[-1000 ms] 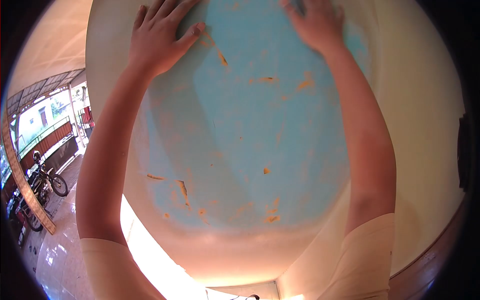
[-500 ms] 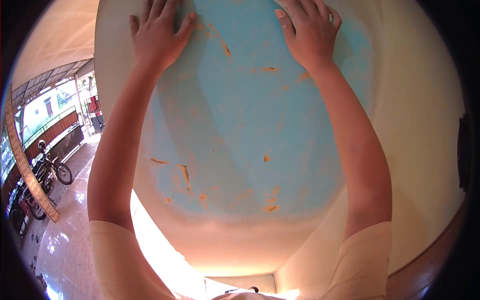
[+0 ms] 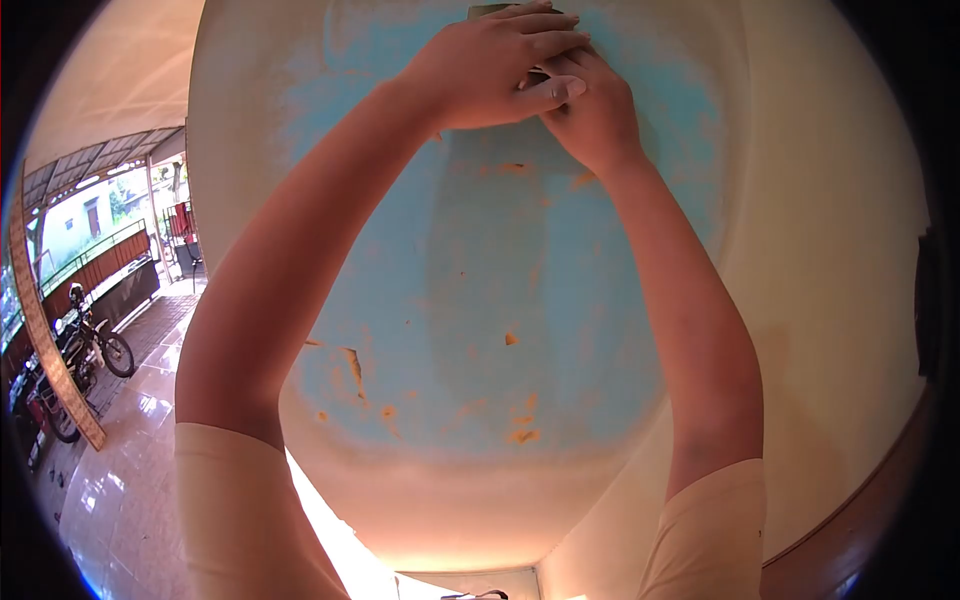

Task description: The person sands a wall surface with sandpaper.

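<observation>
A worn, upright surface with a patch of light blue paint (image 3: 480, 290) fills the middle of the view, with orange-brown chips scattered over it. High on it, a dark olive flat pad (image 3: 490, 11) shows only in part beneath my fingers. My right hand (image 3: 597, 115) is at this pad, its fingers mostly covered and seemingly closed on it. Across those fingers lies my left hand (image 3: 490, 70), its own fingers stretched out to the right and its thumb on the back of my right hand.
A pale wall (image 3: 830, 260) stands to the right. Off to the left, a motorcycle (image 3: 85, 345) is parked beyond a slanted wooden post (image 3: 60, 370), near a shiny tiled floor (image 3: 130, 460). A fence (image 3: 110, 265) runs behind it.
My left hand has moved right, from the upper left of the surface onto my right hand. My right hand has shifted slightly left and down. The olive pad has come into view.
</observation>
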The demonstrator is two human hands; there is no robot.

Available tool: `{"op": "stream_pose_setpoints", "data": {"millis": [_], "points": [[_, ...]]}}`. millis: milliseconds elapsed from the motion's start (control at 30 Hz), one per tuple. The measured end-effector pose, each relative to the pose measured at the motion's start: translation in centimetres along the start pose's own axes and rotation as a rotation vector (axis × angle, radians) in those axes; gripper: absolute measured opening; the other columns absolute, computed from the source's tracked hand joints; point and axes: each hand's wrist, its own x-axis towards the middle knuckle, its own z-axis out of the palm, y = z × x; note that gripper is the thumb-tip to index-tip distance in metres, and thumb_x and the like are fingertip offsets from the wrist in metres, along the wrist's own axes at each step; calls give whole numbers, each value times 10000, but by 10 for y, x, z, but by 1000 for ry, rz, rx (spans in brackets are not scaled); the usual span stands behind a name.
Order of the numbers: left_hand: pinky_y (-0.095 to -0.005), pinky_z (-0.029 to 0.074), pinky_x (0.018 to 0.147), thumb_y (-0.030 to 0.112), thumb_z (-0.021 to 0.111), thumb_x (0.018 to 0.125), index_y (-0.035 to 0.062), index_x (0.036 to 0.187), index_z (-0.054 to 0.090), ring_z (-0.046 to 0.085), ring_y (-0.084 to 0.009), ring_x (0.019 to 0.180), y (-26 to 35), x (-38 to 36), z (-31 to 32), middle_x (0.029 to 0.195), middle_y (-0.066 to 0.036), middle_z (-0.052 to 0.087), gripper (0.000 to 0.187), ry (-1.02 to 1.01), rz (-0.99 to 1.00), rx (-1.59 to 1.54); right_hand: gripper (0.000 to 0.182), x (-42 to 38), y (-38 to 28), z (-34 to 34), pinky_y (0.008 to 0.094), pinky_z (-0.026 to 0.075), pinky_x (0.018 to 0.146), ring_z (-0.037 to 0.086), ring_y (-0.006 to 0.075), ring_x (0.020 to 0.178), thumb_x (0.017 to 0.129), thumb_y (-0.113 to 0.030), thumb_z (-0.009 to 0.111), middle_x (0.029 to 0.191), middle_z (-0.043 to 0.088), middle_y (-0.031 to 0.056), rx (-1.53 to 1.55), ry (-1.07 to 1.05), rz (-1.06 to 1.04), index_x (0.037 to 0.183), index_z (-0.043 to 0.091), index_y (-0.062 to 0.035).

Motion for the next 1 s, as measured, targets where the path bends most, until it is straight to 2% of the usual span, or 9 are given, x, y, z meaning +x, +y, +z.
{"op": "stream_pose_setpoints", "data": {"millis": [167, 267, 433, 567, 700, 767, 867, 933, 1000], "points": [[-503, 242, 1228, 646, 355, 1004, 71, 1538, 385, 298, -375, 1491, -18, -1, 2, 1596, -174, 366, 785, -35, 60, -7, 232, 0, 8, 5, 393, 568, 831, 643, 238, 1080, 834, -202, 721, 1060, 715, 1, 108, 130, -35, 1065, 726, -174], [-493, 208, 1242, 641, 354, 1011, 94, 1558, 355, 228, -358, 1522, -30, -11, 0, 1637, -152, 290, 773, -51, 21, 196, 222, -1, 10, -2, 349, 540, 726, 674, 232, 790, 937, -152, 558, 962, 747, 69, 219, 245, 140, 1042, 747, -101], [-491, 158, 1255, 585, 399, 1020, 131, 1585, 303, 139, -335, 1550, -43, -30, -6, 1676, -121, 191, 732, 38, -174, 376, 291, 2, 8, -10, 273, 421, 597, 460, 88, 600, 990, -194, 475, 906, 742, 26, 350, 310, 404, 1082, 729, -85], [-494, 146, 1258, 556, 452, 1011, 159, 1589, 304, 129, -353, 1550, -35, -41, 3, 1677, -116, 192, 717, 125, -326, 475, 289, 3, 6, -7, 277, 397, 566, 425, 72, 578, 997, -205, 477, 869, 721, 23, 394, 361, 387, 1098, 721, -87], [-557, 136, 1246, 576, 466, 996, 223, 1571, 357, 134, -395, 1542, 1, -58, 5, 1669, -117, 222, 684, -67, 49, 334, 277, 5, 13, -5, 299, 433, 620, 514, 124, 643, 994, -223, 496, 850, 702, 28, 256, 305, 291, 1117, 707, -91], [-572, 126, 1242, 558, 473, 995, 239, 1564, 371, 135, -401, 1540, -13, -59, -14, 1668, -115, 227, 660, -138, 28, 307, 273, 6, 16, -3, 311, 451, 644, 561, 144, 679, 991, -229, 508, 848, 699, 32, 222, 307, 228, 1130, 700, -93], [-565, 120, 1244, 542, 470, 996, 221, 1562, 370, 138, -407, 1538, -53, -63, -29, 1669, -112, 222, 659, 53, -249, 395, 281, 10, 19, 1, 362, 500, 760, 660, 201, 867, 982, -250, 538, 923, 720, 56, 126, 287, 209, 1172, 679, -99], [-560, 112, 1247, 550, 465, 990, 208, 1565, 358, 135, -410, 1539, -62, -64, -30, 1672, -125, 208, 678, 168, -550, 472, 312, 14, 18, 2, 417, 469, 980, 639, 210, 1114, 978, -295, 554, 1160, 708, 103, -84, 315, 123, 1196, 666, -103], [-558, 110, 1248, 563, 458, 988, 204, 1568, 353, 132, -407, 1540, -49, -69, -18, 1673, -131, 200, 690, 148, -481, 467, 348, 13, 10, 0, 462, 391, 1066, 540, 274, 1244, 948, -282, 615, 1286, 627, 123, -182, 221, 175, 1249, 629, -109]]}}
